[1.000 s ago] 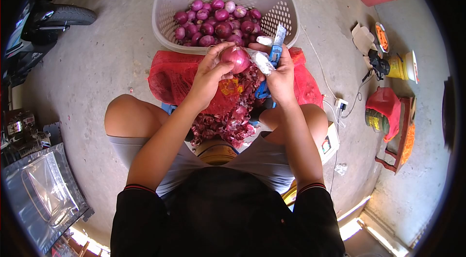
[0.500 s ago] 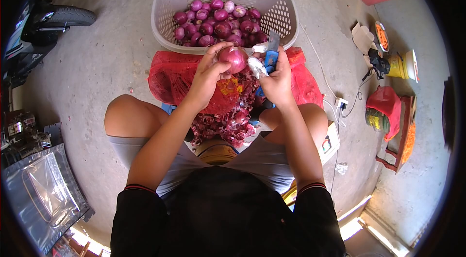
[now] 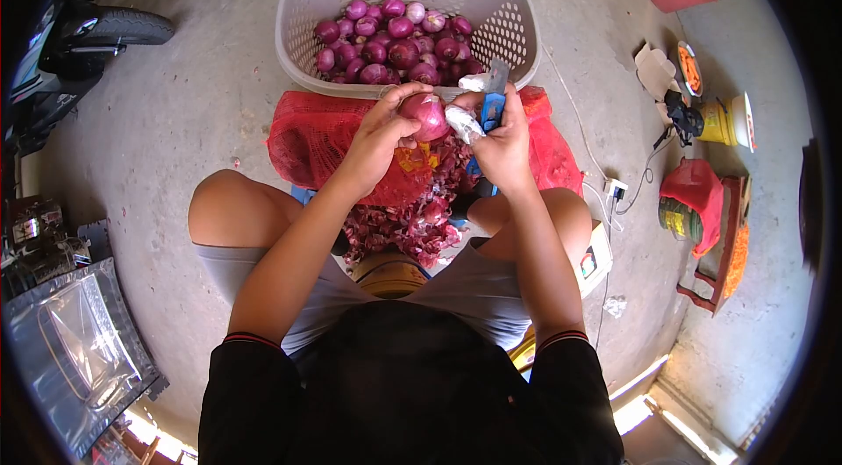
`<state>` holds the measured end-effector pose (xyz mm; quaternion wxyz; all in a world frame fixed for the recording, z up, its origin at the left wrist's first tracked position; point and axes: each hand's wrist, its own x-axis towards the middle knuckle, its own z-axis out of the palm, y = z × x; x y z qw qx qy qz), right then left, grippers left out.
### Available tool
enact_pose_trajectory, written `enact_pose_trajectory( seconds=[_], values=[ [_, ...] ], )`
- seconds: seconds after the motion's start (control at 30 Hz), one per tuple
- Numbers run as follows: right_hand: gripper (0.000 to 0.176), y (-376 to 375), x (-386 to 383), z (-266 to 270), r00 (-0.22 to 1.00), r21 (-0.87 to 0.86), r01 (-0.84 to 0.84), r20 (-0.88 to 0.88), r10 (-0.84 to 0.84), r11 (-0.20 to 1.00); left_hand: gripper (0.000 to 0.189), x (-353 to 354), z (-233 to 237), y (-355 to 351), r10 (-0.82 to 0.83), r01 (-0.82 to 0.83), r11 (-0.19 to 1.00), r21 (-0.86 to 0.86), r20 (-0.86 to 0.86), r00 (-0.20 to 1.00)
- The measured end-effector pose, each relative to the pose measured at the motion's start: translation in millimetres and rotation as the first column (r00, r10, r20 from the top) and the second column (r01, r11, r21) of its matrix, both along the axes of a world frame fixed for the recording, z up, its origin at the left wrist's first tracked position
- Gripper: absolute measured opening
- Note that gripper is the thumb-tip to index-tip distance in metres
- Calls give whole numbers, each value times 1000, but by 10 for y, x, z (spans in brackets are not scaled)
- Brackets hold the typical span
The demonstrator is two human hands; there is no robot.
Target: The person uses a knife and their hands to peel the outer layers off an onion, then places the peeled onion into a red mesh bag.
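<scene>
Centrally, my left hand (image 3: 379, 139) closes its grip around a red onion (image 3: 429, 115). Just right of the onion, my right hand (image 3: 506, 147) grips a blue-handled knife (image 3: 492, 107), its blade upright and my white-wrapped thumb touching the onion. Beyond the onion stands a basket (image 3: 294, 35).

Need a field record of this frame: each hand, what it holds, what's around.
left hand: closed around a red onion
right hand: grips a blue-handled knife, blade pointing up; one finger wrapped in white, next to the onion
basket: white perforated basket just beyond the hands, holding peeled onions
sack: red mesh sack below the hands
peels: heap of onion skins between the knees
floor: bare concrete
</scene>
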<state>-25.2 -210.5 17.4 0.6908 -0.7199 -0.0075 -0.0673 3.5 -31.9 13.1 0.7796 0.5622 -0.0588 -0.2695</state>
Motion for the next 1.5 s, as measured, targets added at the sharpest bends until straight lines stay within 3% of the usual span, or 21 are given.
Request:
enact_pose_trajectory(
  seconds=[0.17,0.37,0.47,0.6,0.73,0.83,0.97,1.07,1.17,1.27,1.5],
  values=[
    [43,-5,-10,4,999,46,-11,46,9,999,52,16,-19,-12,-37,35,998,-61,-27,999],
    [42,-48,-35,34,999,156,-18,47,11,988,49,26,-150,-8,-75,39,933,-357,-86,993],
    [41,-98,-12,7,999,83,38,33,-41,996,45,21,-149,-6,-94,-10,858,-514,-175,980],
    [39,-123,7,70,994,97,88,56,-94,991,44,63,-59,32,-76,4,883,-469,-135,988],
    [40,-222,26,-5,999,-312,4,43,10,950,41,84,-90,47,16,-65,921,-384,-131,991],
    [41,-199,6,133,997,-638,-73,-26,73,766,36,64,-73,23,122,-143,953,-267,-94,988],
    [39,-149,-15,28,997,-415,-76,-41,65,907,38,54,-15,-26,189,-189,967,-169,-14,982],
    [35,-76,-37,70,996,-395,-70,-71,46,916,39,54,-102,-75,249,-226,957,-180,121,961],
    [32,-68,-48,25,986,-363,-169,-53,161,916,40,59,20,-49,212,-218,951,-221,-53,976],
    [30,-63,-72,-21,973,-400,-221,-156,172,889,42,61,-5,-31,172,-188,942,-278,-81,982],
    [34,-39,-67,15,983,-511,-181,-84,161,840,45,42,-46,-64,227,-217,949,-227,18,974]
  ],
)
